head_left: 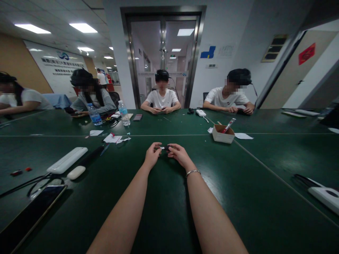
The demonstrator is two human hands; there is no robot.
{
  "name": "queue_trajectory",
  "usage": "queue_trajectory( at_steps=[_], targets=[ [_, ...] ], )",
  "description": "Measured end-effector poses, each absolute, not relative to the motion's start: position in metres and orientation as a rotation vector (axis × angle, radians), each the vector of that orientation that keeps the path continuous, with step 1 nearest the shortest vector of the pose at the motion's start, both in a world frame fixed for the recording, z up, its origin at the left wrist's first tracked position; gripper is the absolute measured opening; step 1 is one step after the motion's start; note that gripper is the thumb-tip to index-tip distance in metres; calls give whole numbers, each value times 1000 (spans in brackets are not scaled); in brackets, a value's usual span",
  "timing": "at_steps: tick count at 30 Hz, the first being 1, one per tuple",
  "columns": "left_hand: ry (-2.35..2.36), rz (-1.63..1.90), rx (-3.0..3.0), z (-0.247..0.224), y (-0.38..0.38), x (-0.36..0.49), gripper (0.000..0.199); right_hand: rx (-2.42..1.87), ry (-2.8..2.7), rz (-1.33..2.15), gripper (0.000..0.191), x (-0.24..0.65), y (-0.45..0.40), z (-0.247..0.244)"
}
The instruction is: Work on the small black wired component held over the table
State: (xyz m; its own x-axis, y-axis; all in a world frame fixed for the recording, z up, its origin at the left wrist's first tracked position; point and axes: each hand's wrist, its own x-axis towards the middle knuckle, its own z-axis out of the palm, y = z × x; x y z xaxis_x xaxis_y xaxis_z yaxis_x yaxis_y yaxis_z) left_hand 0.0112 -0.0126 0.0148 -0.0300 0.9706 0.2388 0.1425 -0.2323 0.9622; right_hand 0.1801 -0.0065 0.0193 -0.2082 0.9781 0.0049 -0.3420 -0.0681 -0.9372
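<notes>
Small black stick (166, 148) with silver metal tip (162, 148): crosswise, between both hands
Left hand (153, 155): pinching the tip
Right hand (180, 154): gripping black end

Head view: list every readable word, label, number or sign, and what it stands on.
"大数据", probably, on the wall sign; its remaining lettering is too blurred.
Left bottle, right bottle: labels too small.
Red door sign: too blurred.
Strip across the glass doors: too small.
Dark item between left hand and right hand: no readable text.

The held object (166, 148) is between phone (34, 216) and box (222, 137).
</notes>
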Motion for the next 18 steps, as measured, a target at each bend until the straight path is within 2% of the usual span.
queue_trajectory(
  at_steps=[18],
  targets=[
    [1200, 1386, 1485, 14, -11, 9, 32, -849, -1044, 1522, 26, 180, -5, 18]
  ],
)
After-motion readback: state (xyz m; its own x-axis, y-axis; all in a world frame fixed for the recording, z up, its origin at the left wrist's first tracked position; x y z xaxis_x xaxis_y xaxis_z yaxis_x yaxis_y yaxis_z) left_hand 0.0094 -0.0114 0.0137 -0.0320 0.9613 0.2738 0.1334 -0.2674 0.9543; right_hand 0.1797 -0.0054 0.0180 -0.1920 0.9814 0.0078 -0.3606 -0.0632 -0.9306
